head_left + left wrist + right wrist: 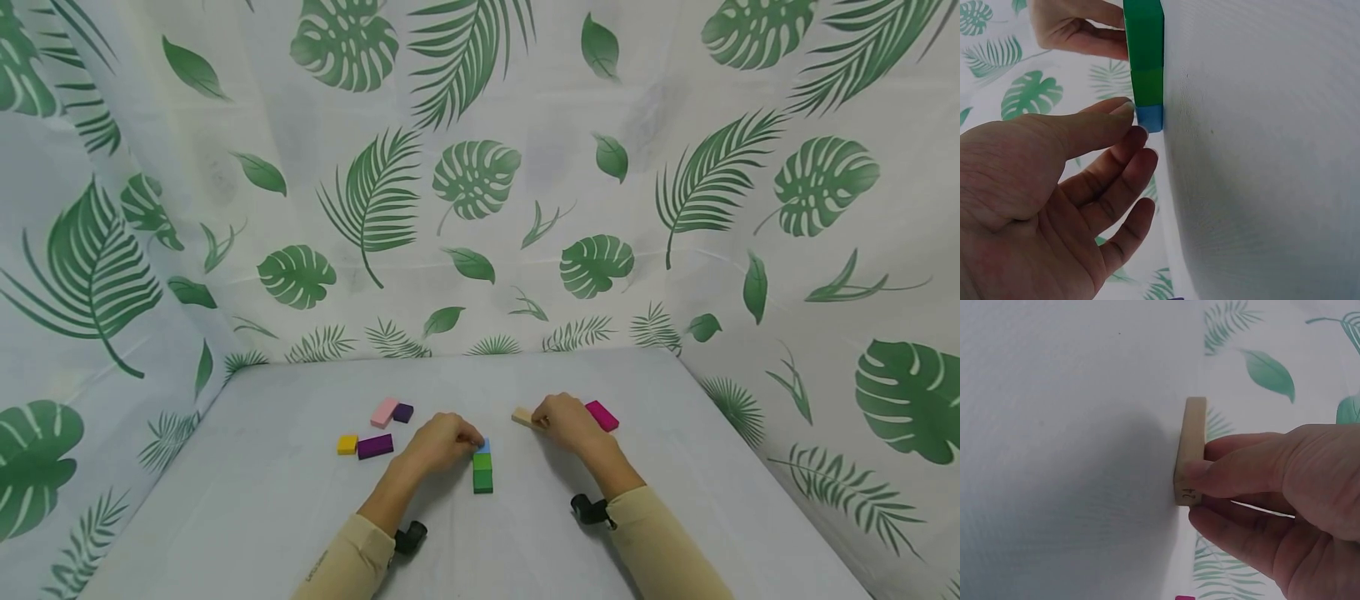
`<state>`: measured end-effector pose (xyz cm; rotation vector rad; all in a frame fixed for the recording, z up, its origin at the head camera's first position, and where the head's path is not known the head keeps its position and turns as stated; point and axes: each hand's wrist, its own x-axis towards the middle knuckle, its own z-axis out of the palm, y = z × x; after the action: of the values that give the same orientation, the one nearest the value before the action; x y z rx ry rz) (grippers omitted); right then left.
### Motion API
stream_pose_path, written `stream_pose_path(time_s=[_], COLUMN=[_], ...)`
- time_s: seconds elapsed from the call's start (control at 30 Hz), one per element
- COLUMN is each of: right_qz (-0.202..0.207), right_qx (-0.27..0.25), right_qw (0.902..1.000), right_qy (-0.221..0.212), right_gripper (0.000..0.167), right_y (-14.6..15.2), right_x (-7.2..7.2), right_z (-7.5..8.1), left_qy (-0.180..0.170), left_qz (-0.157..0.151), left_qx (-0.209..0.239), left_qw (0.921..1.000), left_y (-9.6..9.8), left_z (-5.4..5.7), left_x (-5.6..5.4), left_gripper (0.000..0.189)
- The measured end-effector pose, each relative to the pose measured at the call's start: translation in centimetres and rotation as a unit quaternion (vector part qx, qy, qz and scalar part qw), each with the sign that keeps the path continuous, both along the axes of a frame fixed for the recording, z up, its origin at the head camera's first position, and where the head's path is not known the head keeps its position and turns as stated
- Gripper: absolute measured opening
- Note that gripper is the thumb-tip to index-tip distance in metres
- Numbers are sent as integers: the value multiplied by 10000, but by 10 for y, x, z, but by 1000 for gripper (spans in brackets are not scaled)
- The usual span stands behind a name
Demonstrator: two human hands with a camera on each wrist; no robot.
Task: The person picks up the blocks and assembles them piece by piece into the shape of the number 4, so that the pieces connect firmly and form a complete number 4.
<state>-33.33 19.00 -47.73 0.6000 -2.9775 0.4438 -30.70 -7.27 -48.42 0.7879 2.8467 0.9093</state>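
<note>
My left hand (442, 442) has its thumb and index finger at a small light blue block (1150, 117), pinching it by the end. The blue block lies in line with a light green block (482, 462) and a darker green block (483, 482), touching end to end. To the right, my right hand (568, 422) holds a plain wooden block (1192, 437) between thumb and fingers. Dark marks like "24" show on the wooden block's near end. The wooden block is at the tabletop; whether it touches I cannot tell.
Left of my left hand lie a pink block (384, 412), a dark purple block (403, 412), a yellow block (347, 444) and a purple block (375, 447). A magenta block (602, 415) lies just beyond my right hand. Leaf-print cloth (525, 183) surrounds the white table (255, 517).
</note>
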Motion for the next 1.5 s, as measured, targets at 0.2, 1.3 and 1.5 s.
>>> stream_pose_path(time_s=[0.2,1.3,1.5], right_qz=[224,1339,1290], right_qx=[-307,-1566,-1618], right_qw=[9992,9760,9755], right_qy=[-135,-707,-746], right_gripper=[24,22,21], right_y=[-6,-20,-20], right_x=[0,-25,-24], right_z=[-2,-12,-16], left_qy=[-50,-19,-14], left_qz=[10,-25,-15], left_qx=[-34,-8,25], left_qw=[10000,10000,10000], left_y=[-1,0,-1], left_z=[-1,2,0], left_x=[-1,-3,-3], left_gripper=[16,14,13])
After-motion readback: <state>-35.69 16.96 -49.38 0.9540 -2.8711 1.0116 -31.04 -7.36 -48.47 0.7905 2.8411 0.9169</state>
